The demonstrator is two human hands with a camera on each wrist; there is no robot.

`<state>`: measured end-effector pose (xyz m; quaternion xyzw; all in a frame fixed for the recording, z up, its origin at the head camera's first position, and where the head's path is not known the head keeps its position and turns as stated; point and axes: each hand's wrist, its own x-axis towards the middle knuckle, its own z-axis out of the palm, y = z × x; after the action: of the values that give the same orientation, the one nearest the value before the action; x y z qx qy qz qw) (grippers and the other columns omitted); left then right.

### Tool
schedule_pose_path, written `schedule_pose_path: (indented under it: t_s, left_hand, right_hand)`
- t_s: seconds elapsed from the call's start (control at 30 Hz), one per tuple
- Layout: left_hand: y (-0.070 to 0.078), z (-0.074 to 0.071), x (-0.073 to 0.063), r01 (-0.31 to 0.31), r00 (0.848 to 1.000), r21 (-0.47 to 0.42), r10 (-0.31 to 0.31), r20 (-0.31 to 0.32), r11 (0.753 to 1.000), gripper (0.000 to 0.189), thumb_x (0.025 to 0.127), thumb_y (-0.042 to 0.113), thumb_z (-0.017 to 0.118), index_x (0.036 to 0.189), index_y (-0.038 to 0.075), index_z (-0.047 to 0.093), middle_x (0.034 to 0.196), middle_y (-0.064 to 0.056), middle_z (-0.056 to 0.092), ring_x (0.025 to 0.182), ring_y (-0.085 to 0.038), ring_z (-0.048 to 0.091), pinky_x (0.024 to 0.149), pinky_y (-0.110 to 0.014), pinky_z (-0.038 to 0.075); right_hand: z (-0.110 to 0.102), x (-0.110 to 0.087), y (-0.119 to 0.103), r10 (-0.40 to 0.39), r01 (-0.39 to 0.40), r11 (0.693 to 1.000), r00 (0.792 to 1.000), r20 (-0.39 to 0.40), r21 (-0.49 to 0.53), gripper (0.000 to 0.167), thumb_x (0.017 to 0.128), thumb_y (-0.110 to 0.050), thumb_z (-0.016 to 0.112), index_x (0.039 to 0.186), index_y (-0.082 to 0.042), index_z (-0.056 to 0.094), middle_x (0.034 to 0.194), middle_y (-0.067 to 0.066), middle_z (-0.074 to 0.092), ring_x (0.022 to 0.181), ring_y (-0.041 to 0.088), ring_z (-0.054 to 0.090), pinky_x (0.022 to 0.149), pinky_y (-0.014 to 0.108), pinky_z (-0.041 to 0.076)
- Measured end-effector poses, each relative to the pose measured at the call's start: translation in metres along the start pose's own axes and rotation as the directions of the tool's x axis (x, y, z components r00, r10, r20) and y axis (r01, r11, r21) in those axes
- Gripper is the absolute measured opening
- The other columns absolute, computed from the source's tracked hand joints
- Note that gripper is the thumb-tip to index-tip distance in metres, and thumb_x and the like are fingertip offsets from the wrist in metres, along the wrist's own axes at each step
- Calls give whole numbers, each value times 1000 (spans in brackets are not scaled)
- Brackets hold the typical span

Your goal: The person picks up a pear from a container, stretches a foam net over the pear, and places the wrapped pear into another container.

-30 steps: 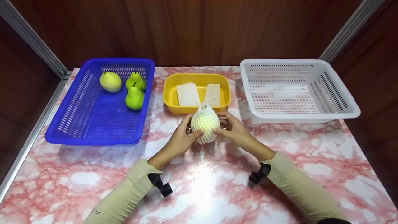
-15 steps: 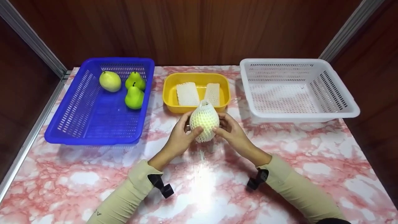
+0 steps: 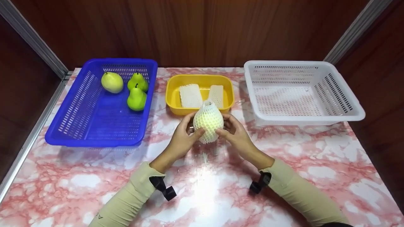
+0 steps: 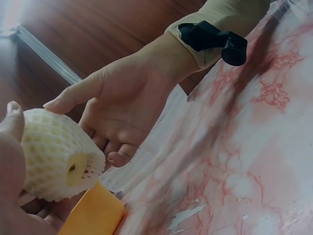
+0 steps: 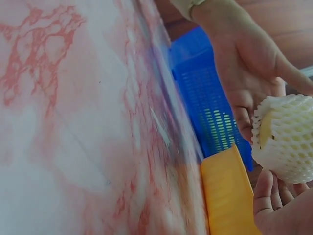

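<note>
A pear in a white foam fruit net (image 3: 208,123) is held upright between both hands above the table, just in front of the yellow tub. My left hand (image 3: 183,134) grips it from the left, thumb on the near side and fingers behind. From the other side my right hand (image 3: 237,135) holds it the same way. In the left wrist view the netted pear (image 4: 54,152) shows its bare base through the net's open lower end. That base also appears on the netted pear (image 5: 288,137) in the right wrist view. The fingertips behind the pear are mostly hidden in the head view.
At the left, a blue basket (image 3: 94,126) holds three green pears (image 3: 136,99). The yellow tub (image 3: 175,111) at the back middle contains flat white foam nets (image 3: 191,96). A white basket (image 3: 309,118) stands at the back right. Wood panels enclose the marbled table (image 3: 284,201).
The netted pear has risen slightly and stands a little straighter, its net top more gathered upward. Both thumbs have shifted slightly up its near side. The baskets and tub have not moved.
</note>
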<state>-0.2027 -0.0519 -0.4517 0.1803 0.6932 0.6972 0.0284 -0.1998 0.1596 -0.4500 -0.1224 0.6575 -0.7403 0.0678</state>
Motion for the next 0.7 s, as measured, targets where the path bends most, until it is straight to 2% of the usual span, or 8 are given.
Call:
schedule_pose_path:
  t_s: [0.13, 0.2, 0.3, 0.47, 0.57, 0.7]
  left_hand:
    - [3, -2, -2, -13, 1000, -46, 13, -7, 999, 74, 104, 47, 55, 150, -8, 37, 145, -24, 47, 130, -32, 49, 111, -40, 45]
    - [5, -3, -3, -6, 1000, -77, 5, -16, 997, 56, 109, 28, 47, 150, -8, 37, 147, -23, 48, 126, -32, 52, 110, -41, 45]
    - [5, -3, -3, -8, 1000, -120, 5, -25, 993, 47, 109, 13, 43, 150, -7, 37, 148, -22, 47, 122, -32, 54, 105, -42, 48]
    - [2, -2, -1, -48, 998, -133, 42, -49, 990, 49, 103, 2, 54, 148, -9, 40, 142, -23, 50, 124, -30, 52, 102, -37, 51]
    - [0, -1, -1, -58, 996, -123, 49, -78, 991, 50, 99, -1, 59, 146, -10, 42, 135, -23, 53, 120, -30, 54, 99, -33, 51]
    - [-1, -2, 0, -27, 998, -117, 20, -64, 993, 52, 98, 0, 62, 146, -9, 42, 135, -23, 53, 122, -31, 55, 101, -34, 50]
  right_hand:
    - [0, 1, 0, -37, 39, 998, 999, -37, 44, 54, 95, -11, 71, 140, 3, 44, 127, 16, 61, 105, 22, 61, 81, 34, 57]
    - [0, 1, 0, -47, 51, 997, 997, -66, 63, 48, 96, -9, 67, 137, 1, 45, 123, 13, 61, 100, 19, 61, 79, 33, 56]
    - [0, 1, 1, -45, 56, 993, 993, -109, 100, 35, 99, -7, 60, 131, -3, 47, 120, 10, 61, 96, 17, 60, 79, 31, 54]
    - [3, -1, 0, -41, 56, 989, 993, -108, 139, 23, 104, -9, 52, 126, -5, 48, 119, 9, 62, 95, 19, 63, 85, 36, 55]
    - [3, -2, 1, -55, 65, 988, 995, -78, 140, 34, 103, -20, 61, 129, -4, 47, 123, 10, 62, 100, 21, 64, 89, 39, 56]
    - [2, -2, 4, -71, 77, 987, 996, -50, 143, 70, 88, -41, 81, 133, -2, 44, 128, 11, 60, 110, 21, 61, 92, 36, 55]
